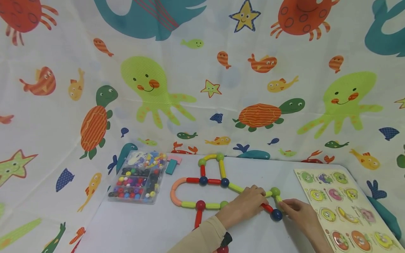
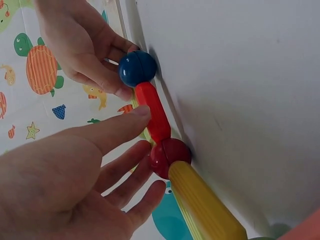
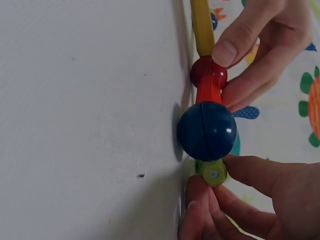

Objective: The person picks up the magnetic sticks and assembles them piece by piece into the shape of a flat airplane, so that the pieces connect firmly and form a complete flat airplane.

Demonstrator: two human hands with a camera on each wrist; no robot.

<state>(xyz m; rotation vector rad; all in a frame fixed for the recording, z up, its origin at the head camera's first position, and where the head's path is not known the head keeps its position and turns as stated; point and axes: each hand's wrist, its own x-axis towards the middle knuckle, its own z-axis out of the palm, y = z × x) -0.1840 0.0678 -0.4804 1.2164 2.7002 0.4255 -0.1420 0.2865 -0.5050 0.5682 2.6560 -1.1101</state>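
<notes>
A chain of magnetic rods and balls lies on the white table. My left hand (image 1: 245, 205) pinches a red rod (image 2: 154, 112), its thumb against the side. That rod joins a dark red ball (image 2: 170, 157) to a dark blue ball (image 1: 276, 214). A yellow rod (image 2: 207, 202) runs on from the red ball. To the right, my right hand (image 1: 302, 218) pinches a yellow-green rod (image 1: 278, 199) between thumb and fingers. Its far end meets a green ball (image 1: 275, 192); the near end, showing a small metal disc, sits beside the blue ball. Whether they touch I cannot tell.
At the left stands a clear compartment box (image 1: 131, 202) of coloured beads. Near it lie a teal block (image 1: 171, 167) and a pink block (image 1: 177, 159). A puzzle board with fruit pictures (image 1: 327, 196) lies at the right. Behind hangs a sea-animal curtain (image 1: 196, 116).
</notes>
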